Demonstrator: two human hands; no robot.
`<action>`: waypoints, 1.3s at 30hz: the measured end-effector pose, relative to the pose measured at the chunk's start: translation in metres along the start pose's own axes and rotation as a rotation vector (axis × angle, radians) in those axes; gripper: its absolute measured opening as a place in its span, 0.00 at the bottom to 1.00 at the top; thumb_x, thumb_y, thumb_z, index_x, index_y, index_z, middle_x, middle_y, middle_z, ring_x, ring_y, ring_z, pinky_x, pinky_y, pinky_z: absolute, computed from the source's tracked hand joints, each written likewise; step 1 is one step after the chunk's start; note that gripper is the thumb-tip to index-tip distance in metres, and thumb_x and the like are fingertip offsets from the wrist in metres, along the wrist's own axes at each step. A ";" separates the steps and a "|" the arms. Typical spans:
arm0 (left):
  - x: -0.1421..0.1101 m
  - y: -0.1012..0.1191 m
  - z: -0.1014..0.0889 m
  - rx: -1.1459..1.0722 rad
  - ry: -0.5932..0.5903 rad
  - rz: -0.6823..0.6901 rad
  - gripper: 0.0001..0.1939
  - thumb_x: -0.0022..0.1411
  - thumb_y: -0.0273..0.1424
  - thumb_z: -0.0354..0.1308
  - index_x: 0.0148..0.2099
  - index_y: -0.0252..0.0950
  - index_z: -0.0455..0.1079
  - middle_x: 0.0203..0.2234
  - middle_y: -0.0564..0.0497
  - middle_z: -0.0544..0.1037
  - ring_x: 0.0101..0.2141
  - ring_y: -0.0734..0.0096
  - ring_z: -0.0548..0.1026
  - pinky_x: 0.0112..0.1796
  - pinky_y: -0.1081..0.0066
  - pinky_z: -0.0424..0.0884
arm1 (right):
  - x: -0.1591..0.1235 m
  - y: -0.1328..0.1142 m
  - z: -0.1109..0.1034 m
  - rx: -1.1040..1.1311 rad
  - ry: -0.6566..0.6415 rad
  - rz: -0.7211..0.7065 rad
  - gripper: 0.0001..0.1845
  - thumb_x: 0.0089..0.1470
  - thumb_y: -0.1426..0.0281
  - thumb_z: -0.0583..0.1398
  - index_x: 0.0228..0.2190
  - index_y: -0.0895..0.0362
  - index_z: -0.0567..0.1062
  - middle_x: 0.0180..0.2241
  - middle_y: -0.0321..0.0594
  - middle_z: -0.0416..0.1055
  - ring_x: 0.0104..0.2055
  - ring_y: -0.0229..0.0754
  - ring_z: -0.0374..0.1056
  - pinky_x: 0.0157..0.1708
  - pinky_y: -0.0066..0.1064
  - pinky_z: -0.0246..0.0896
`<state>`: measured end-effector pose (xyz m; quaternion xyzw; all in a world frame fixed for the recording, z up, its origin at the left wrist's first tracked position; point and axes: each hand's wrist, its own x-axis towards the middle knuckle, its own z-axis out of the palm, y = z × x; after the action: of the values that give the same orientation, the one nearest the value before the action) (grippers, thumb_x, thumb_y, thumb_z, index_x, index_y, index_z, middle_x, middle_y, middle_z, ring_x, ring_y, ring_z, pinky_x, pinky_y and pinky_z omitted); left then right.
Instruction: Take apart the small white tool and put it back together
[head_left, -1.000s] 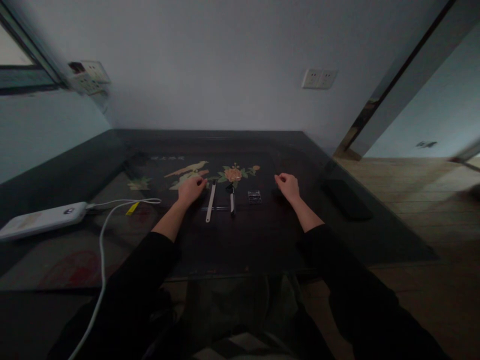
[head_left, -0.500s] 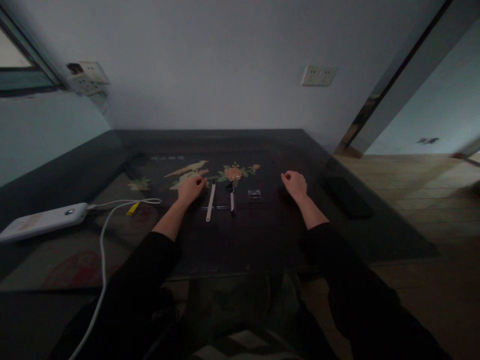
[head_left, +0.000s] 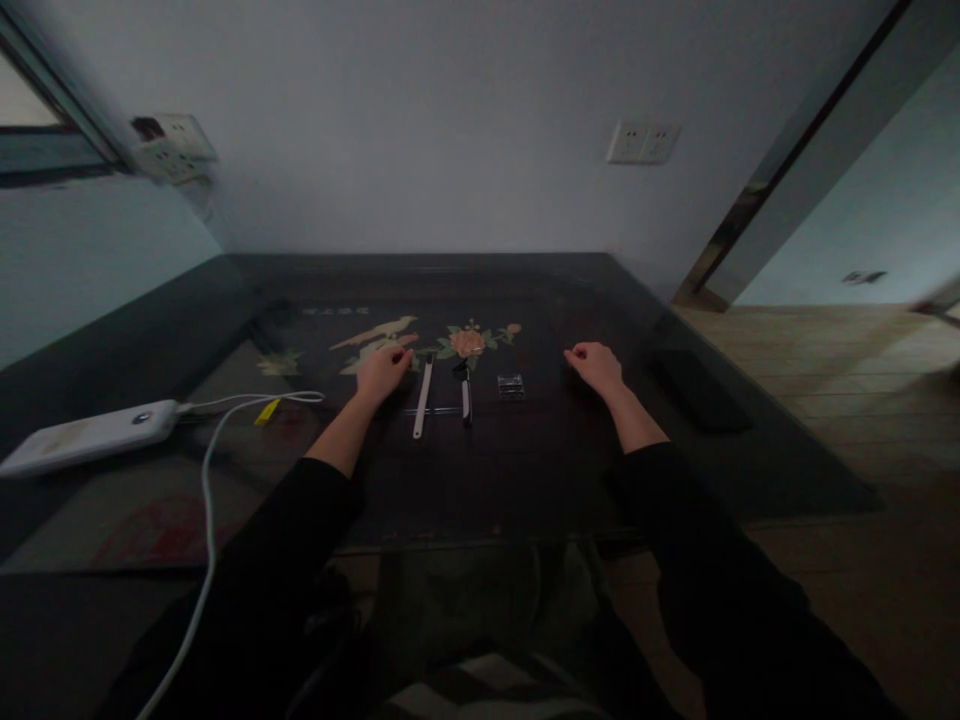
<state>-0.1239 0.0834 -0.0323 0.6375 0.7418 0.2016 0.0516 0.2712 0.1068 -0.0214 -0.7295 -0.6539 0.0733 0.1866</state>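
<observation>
My left hand (head_left: 383,372) rests on the dark table in a loose fist, with nothing visible in it. Just to its right lies a slim white toothbrush (head_left: 423,397) with a dark head at the far end. Beside that is a black-and-white razor (head_left: 466,396), its head pointing away from me. Farther right sits a small clear case (head_left: 511,387) with dark parts inside. My right hand (head_left: 595,367) is also curled closed on the table, apart from the case, and no object shows in it. Neither hand touches these things.
At the left, a white power bank (head_left: 90,440) has a white cable (head_left: 208,500) with a yellow tag (head_left: 267,412) running towards me. A flat black object (head_left: 699,390) lies at the right. Wall sockets (head_left: 643,143) are above the table (head_left: 525,480).
The view has shifted very slightly. Both hands stay closed in about the same places, and the things on the table have not moved.
</observation>
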 end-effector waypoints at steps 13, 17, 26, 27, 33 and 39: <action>-0.003 0.005 -0.005 -0.007 -0.020 0.001 0.21 0.65 0.45 0.46 0.35 0.39 0.75 0.35 0.46 0.80 0.38 0.60 0.75 0.32 0.69 0.63 | 0.000 -0.001 0.002 -0.001 -0.006 0.008 0.16 0.58 0.57 0.56 0.29 0.53 0.79 0.35 0.42 0.78 0.39 0.48 0.72 0.35 0.35 0.61; -0.004 0.005 -0.006 0.003 -0.032 -0.011 0.21 0.65 0.45 0.46 0.36 0.39 0.76 0.36 0.46 0.80 0.38 0.60 0.75 0.33 0.69 0.64 | 0.000 0.000 0.003 -0.001 0.003 0.012 0.16 0.57 0.57 0.56 0.29 0.52 0.79 0.35 0.43 0.78 0.39 0.48 0.72 0.35 0.34 0.62; -0.001 0.003 -0.004 0.012 -0.030 0.002 0.22 0.66 0.45 0.45 0.38 0.39 0.76 0.37 0.45 0.80 0.39 0.58 0.75 0.32 0.69 0.63 | -0.001 -0.001 0.002 -0.013 0.001 -0.010 0.16 0.58 0.57 0.56 0.31 0.52 0.79 0.35 0.43 0.78 0.38 0.47 0.72 0.35 0.34 0.61; -0.001 0.003 -0.003 0.011 -0.028 0.001 0.22 0.66 0.45 0.45 0.37 0.39 0.76 0.37 0.45 0.80 0.39 0.58 0.75 0.32 0.69 0.63 | -0.001 -0.001 0.002 -0.014 0.002 -0.007 0.16 0.58 0.57 0.56 0.31 0.52 0.79 0.35 0.42 0.78 0.38 0.47 0.72 0.35 0.34 0.61; 0.000 0.002 -0.002 0.002 -0.030 0.004 0.22 0.65 0.45 0.46 0.37 0.39 0.77 0.36 0.46 0.80 0.38 0.59 0.75 0.31 0.69 0.62 | -0.001 -0.002 0.002 -0.006 -0.001 0.003 0.16 0.58 0.57 0.56 0.30 0.52 0.79 0.34 0.42 0.78 0.38 0.48 0.72 0.35 0.34 0.61; -0.002 0.004 -0.005 0.005 -0.032 -0.003 0.21 0.65 0.45 0.46 0.37 0.39 0.77 0.36 0.46 0.80 0.38 0.59 0.75 0.32 0.68 0.62 | -0.002 -0.002 0.002 -0.013 0.005 0.002 0.16 0.58 0.57 0.56 0.31 0.52 0.79 0.35 0.43 0.78 0.39 0.48 0.72 0.35 0.35 0.62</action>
<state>-0.1212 0.0804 -0.0267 0.6397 0.7423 0.1893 0.0623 0.2687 0.1056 -0.0227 -0.7315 -0.6532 0.0676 0.1834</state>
